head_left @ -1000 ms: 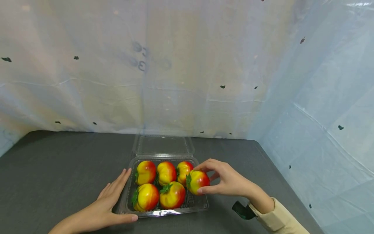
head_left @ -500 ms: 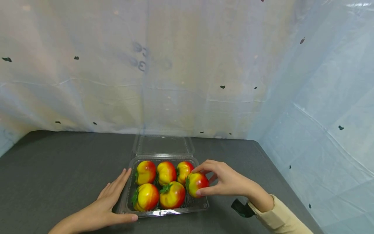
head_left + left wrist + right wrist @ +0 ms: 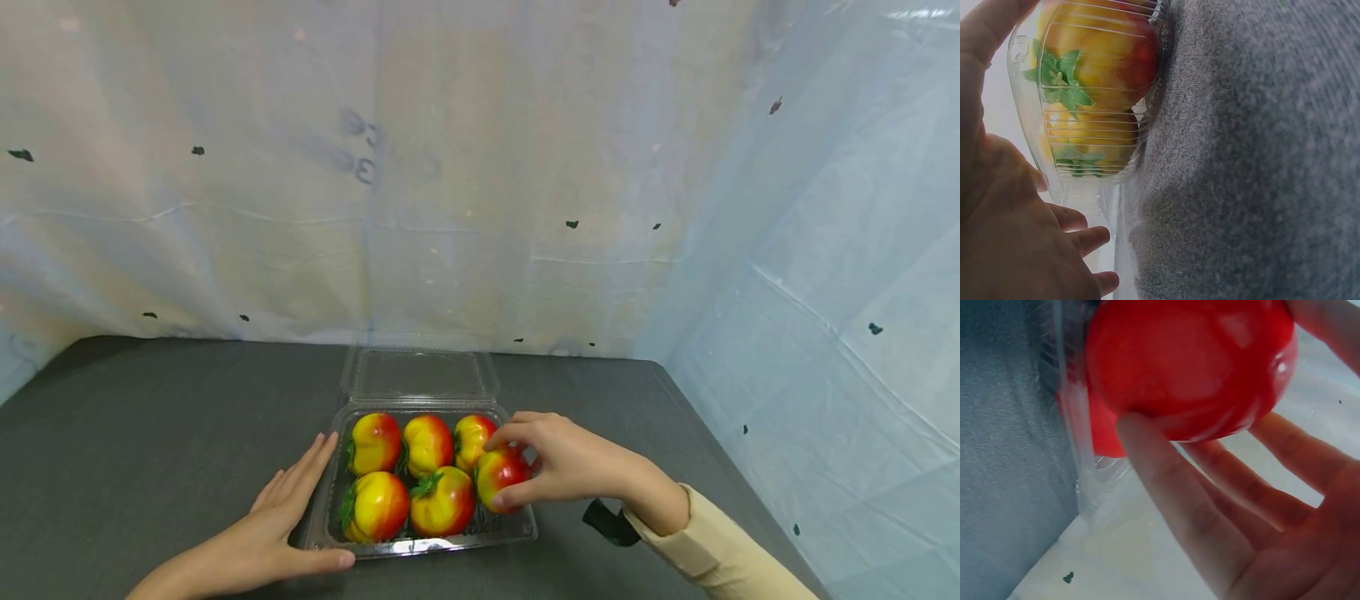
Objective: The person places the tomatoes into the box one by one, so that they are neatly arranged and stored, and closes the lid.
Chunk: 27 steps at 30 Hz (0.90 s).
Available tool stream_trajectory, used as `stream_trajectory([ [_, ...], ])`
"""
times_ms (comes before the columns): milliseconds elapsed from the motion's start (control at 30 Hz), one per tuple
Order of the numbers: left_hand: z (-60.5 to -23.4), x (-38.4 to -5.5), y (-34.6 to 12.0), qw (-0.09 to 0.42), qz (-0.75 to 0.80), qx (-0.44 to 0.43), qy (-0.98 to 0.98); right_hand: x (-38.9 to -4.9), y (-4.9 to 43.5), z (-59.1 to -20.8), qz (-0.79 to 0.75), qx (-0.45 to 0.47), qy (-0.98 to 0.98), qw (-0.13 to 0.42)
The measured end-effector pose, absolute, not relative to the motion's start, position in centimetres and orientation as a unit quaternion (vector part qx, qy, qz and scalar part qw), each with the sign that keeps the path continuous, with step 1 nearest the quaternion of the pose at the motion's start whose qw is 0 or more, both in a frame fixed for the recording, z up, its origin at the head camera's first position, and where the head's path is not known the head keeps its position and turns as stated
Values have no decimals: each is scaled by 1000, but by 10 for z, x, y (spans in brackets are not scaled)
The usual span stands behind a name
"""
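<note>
A clear plastic clamshell box (image 3: 450, 546) holds several shiny yellow-and-red tomato-like fruits with green leafy tops. My right hand (image 3: 581, 460) grips one such fruit (image 3: 498, 473) between thumb and fingers over the box's front right spot. In the right wrist view that fruit (image 3: 1191, 369) shows its red side, with fingers around it. Beside it sit the back right fruit (image 3: 474, 437) and the front middle fruit (image 3: 442, 502). My left hand (image 3: 273, 533) rests along the box's left side with straight fingers, thumb at the front left corner. Whether the gripped fruit touches the box floor is hidden.
The box's transparent lid (image 3: 420, 373) lies folded back behind it. A dark grey table (image 3: 187, 417) carries the box. Translucent plastic sheeting (image 3: 450, 208) stands behind the table and on the right. A dark band-like piece (image 3: 611, 523) sits at my right wrist.
My right hand has moved slightly left and lowered the gripped fruit toward the box's front right spot. The left hand and the box have stayed put.
</note>
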<state>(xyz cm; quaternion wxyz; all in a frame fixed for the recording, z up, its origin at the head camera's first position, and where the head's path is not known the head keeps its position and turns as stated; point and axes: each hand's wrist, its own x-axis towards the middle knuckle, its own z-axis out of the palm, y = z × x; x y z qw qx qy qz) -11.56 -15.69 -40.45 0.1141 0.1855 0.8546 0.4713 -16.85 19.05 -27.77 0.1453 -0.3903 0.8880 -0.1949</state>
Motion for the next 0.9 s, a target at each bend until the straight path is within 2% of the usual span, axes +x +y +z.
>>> stream_trajectory([
  [300,-404,-114,-156,113,483,193,846,-168,183,-278,-150,-386,899,143],
  [567,-404,-113,-154,115,486,201,843,-165,199,-302,-298,-355,871,163],
  [900,-402,-113,-155,111,482,196,847,-164,211,-323,-411,-348,831,139],
])
